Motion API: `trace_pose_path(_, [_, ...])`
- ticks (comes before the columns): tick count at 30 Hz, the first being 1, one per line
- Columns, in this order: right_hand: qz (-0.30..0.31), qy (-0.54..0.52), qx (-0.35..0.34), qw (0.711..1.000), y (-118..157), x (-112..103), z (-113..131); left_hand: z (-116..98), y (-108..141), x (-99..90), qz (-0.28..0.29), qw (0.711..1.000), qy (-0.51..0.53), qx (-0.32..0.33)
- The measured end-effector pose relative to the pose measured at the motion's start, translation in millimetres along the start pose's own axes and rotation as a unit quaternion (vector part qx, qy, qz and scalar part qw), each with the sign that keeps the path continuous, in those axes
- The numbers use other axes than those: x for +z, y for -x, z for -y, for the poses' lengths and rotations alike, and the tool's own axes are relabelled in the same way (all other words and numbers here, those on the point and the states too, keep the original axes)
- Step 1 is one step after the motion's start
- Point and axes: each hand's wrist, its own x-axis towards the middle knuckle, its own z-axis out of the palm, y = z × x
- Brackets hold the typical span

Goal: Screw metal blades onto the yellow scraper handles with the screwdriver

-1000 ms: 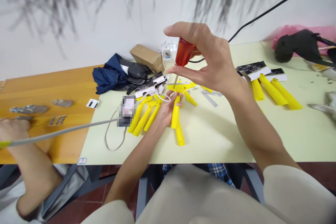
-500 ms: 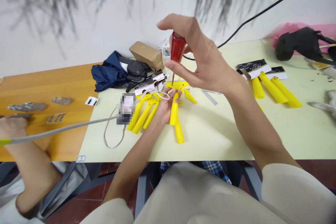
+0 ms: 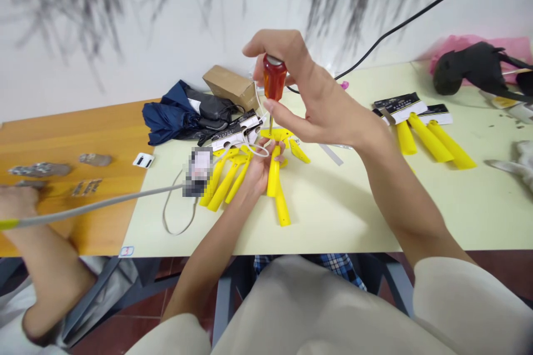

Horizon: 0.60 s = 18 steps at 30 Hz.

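My right hand (image 3: 308, 86) is wrapped round a screwdriver (image 3: 275, 79) with a red-orange handle. The screwdriver stands nearly upright, its tip on the top of a yellow plastic piece (image 3: 273, 172). Below it, my left hand (image 3: 260, 169) grips this yellow piece, which has a long part pointing toward me. Another long yellow part (image 3: 283, 211) sticks out beneath it. Several yellow pieces (image 3: 222, 191) lie on the table just left of my left hand, beside a white cable (image 3: 260, 151).
Behind are a cardboard box (image 3: 231, 86) and a dark blue umbrella (image 3: 166, 113). Black-and-white packages (image 3: 402, 106) and yellow pieces (image 3: 433, 138) lie at the right. A grey cable (image 3: 104, 203) crosses the left, near another person's hand (image 3: 16, 202). A metal ruler (image 3: 332, 154) lies right of centre.
The fingers of my right hand have shifted round the screwdriver, and its handle has moved slightly left and now leans a little differently. My left hand keeps its hold. The whole view has shifted slightly.
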Motion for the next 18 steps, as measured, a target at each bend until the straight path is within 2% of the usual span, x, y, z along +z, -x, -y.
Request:
trace_pose_path(4, [0.0,0.011,0.045,0.999,0.9,-0.3,-3.2,-0.9,1.0,2.6,-0.023,1.0,-0.015,0.008])
trace_pose_path(7, [-0.018,0.054,0.05,0.997,2.0,0.8,-7.4,1.0,3.1,4.4,-0.014,1.0,-0.018,0.0])
trace_pose_path(9, [-0.026,0.037,0.028,0.999,2.3,0.9,-7.1,1.8,3.3,4.3,-0.002,1.0,-0.007,-0.003])
trace_pose_path(12, [-0.021,-0.032,0.015,0.999,1.8,-0.8,-1.7,0.2,1.7,3.9,-0.019,1.0,-0.01,0.005])
trace_pose_path(15, [-0.022,-0.053,0.059,0.997,0.0,-3.8,4.5,-2.6,0.7,4.9,-0.037,0.999,-0.021,0.008])
trace_pose_path(18, [-0.024,-0.011,0.091,0.995,-1.8,-5.2,7.1,-1.7,2.6,6.3,-0.023,1.0,-0.018,0.006])
